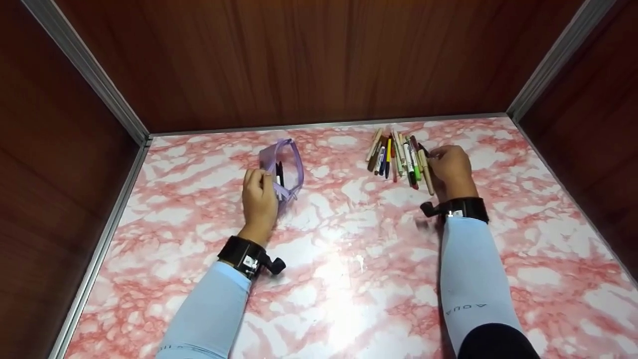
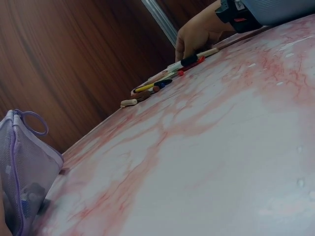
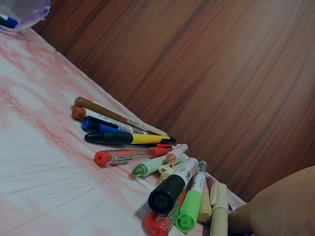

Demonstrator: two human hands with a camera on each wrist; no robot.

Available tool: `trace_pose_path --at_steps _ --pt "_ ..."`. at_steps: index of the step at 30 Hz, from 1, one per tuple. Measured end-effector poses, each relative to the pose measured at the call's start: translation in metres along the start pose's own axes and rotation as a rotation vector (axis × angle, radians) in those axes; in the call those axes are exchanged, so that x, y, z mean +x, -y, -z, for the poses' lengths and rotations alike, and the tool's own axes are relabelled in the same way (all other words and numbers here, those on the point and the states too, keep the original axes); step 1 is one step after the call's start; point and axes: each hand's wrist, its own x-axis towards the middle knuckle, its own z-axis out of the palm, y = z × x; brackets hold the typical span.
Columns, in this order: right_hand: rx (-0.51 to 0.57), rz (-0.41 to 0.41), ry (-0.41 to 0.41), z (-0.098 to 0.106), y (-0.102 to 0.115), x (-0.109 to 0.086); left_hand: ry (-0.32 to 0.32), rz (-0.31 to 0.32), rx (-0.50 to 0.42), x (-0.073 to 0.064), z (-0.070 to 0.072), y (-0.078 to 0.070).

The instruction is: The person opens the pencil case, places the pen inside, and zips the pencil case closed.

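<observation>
My left hand [image 1: 260, 197] grips the near left side of a purple mesh pencil case [image 1: 300, 169], which stands with its zipped mouth open. Inside it a black pen [image 1: 280, 174] and a white-barrelled one show. Its mesh side [image 2: 37, 162] and loop fill the left edge of the left wrist view. At the right end of a pile of pens [image 1: 389, 154], my right hand [image 1: 452, 167] pinches a dark pen [image 1: 423, 149], most of it covered by the fingers. Closest to that hand lies a beige pen [image 3: 219, 206]; the fingertips are hidden in the right wrist view.
Beside the beige pen lie a green highlighter [image 3: 191, 209], a black-capped marker [image 3: 170, 191], a red-capped pen [image 3: 128, 156] and a yellow-and-black pen [image 3: 128, 138]. Wood-grain panels [image 1: 329, 65] wall the red-and-white marbled table [image 1: 349, 239] at the back and both sides.
</observation>
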Motion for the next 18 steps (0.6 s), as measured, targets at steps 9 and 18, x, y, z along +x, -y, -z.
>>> trace_pose_path --at_steps 9,18 --pt "-0.016 -0.014 0.022 0.0026 0.0033 0.0001 -0.001 -0.004 0.012 -0.0002 0.0008 -0.0015" --pt "-0.021 -0.018 0.022 0.0017 0.0033 -0.0018 -0.014 -0.031 0.019 0.0011 -0.0015 -0.0002"
